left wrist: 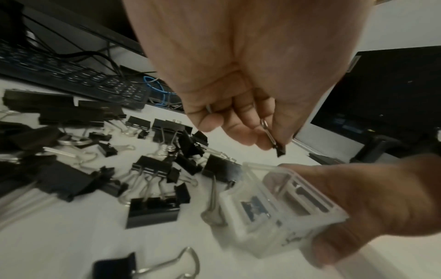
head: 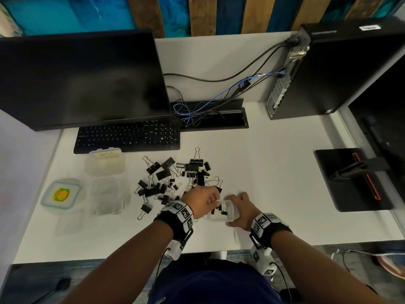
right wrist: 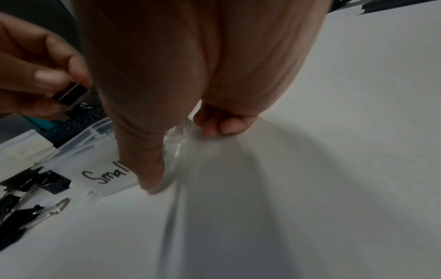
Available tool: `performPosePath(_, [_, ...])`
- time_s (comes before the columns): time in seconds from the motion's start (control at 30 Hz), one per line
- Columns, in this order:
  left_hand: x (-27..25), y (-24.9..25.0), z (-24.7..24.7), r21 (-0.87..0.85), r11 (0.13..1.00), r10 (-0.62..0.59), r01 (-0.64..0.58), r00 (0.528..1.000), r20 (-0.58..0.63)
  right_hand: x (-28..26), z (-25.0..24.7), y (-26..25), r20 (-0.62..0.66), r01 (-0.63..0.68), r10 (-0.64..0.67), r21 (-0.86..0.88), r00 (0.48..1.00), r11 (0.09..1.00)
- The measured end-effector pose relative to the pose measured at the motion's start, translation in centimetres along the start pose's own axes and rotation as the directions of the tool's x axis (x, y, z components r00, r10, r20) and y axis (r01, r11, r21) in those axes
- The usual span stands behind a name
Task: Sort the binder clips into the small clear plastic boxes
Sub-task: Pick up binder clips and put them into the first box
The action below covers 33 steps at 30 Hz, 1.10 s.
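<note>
One small clip (left wrist: pixel 279 149) pinched, left hand (left wrist: pixel 238 85)

white desk (head: pixel 274 163), blue-and-wood slatted wall (head: pixel 197 14)

Here's the white surface (head: pixel 274 183), and scattered across its middle sits a loose pile of black binder clips (head: pixel 175 178) in mixed sizes, one stray clip (head: pixel 145 209) lying just apart at the near-left edge of the heap. To the left rest a lidded clear box (head: pixel 105 161), a stack of clear boxes (head: pixel 109 198) and a container with a yellow-green label (head: pixel 61 195). Further back lie a black keyboard (head: pixel 128 134), a tower computer (head: pixel 328 73) and a black monitor base (head: pixel 352 179) at the right.
</note>
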<state>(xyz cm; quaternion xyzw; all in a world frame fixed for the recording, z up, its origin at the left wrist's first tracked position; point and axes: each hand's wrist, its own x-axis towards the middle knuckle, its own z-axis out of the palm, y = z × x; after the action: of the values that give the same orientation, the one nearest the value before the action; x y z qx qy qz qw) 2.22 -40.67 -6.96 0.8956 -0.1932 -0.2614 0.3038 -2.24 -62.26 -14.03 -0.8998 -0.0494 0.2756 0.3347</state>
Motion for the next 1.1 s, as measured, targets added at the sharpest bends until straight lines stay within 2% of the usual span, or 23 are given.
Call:
performPosePath(0.07, [-0.1,-0.3,0.5,0.057,0.998,-0.005,0.006,1.000,-0.021,0.0,0.1,0.0,-0.002,0.001,-0.001,0.008,1.000,1.000])
performPosePath(0.23, [-1.2,-2.7,-0.4,0.112,0.992,-0.048,0.067,0.985,-0.165,0.1,0.0,0.0,0.013,0.000,0.000,-0.020,1.000,1.000])
performPosePath(0.37, [-2.6,-5.9,-2.0,0.158,0.972,-0.127,0.175,0.952,-0.278,0.2,0.0,0.0,0.025,0.001,0.000,-0.038,1.000,0.999])
performPosePath(0.43, [-3.0,-7.2,-3.1,0.144,0.952,-0.208,0.270,0.916,-0.343,0.3,-0.1,0.1,0.028,0.004,-0.003,-0.037,1.000,0.999])
performPosePath(0.6, [-4.2,-10.6,-5.6,0.115,0.874,-0.354,0.472,0.782,-0.513,0.4,-0.1,0.0,0.044,0.004,-0.003,-0.039,0.999,0.999])
performPosePath(0.7, [-4.6,-12.1,-6.3,0.166,0.788,-0.466,0.593,0.750,-0.469,0.3,-0.1,0.1,0.043,0.005,-0.003,-0.033,0.999,0.999])
performPosePath(0.77, [-4.5,-12.6,-6.4,0.220,0.752,-0.521,0.621,0.765,-0.378,0.3,-0.1,0.2,0.044,0.000,0.001,-0.034,0.999,0.999])
performPosePath(0.83, [-4.4,-12.9,-6.0,0.216,0.761,-0.533,0.612,0.779,-0.332,0.4,-0.1,0.1,0.042,-0.002,0.003,-0.036,0.999,0.999])
performPosePath(0.93, [-4.3,-12.8,-5.4,0.216,0.778,-0.501,0.590,0.790,-0.353,0.3,-0.2,0.0,0.042,-0.004,0.006,-0.044,0.999,0.999])
performPosePath(1.1, [-4.3,-13.0,-5.4,0.184,0.779,-0.492,0.599,0.767,-0.412,0.4,-0.1,0.1,0.046,-0.003,0.006,-0.055,0.999,0.998])
